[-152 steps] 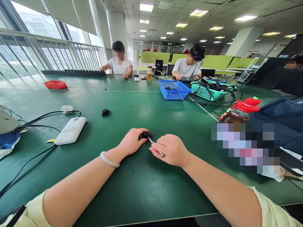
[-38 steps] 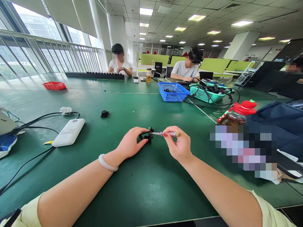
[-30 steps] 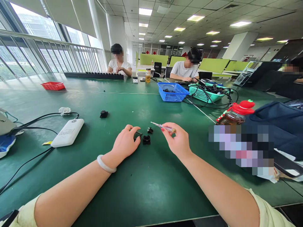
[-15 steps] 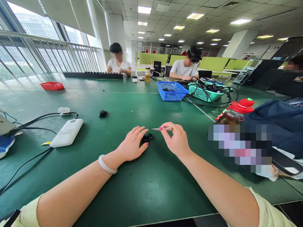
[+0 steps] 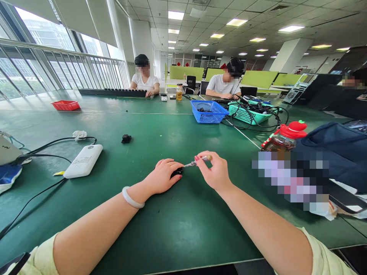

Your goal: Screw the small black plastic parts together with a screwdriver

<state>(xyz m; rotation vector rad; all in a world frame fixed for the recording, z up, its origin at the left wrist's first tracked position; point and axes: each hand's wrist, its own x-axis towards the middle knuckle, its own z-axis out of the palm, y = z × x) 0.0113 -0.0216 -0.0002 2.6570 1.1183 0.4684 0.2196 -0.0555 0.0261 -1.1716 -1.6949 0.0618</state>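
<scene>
My left hand is closed over a small black part on the green table, with most of the part hidden under the fingers. In my right hand is a small screwdriver, pinched near its shaft between thumb and fingers. The tool slants down to the left and its tip reaches the black part beside my left fingertips. Whether the tip sits in a screw is too small to tell. Another black part lies farther off to the left.
A white power bank with black cables lies at left. Farther back are a red tray, a blue basket and a green basket with tangled cables. A red-lidded bottle and dark bag stand right. Two people sit opposite.
My right hand has brought the screwdriver tip down and left onto the black part. My left hand has shifted slightly and its fingers have closed over the part.
</scene>
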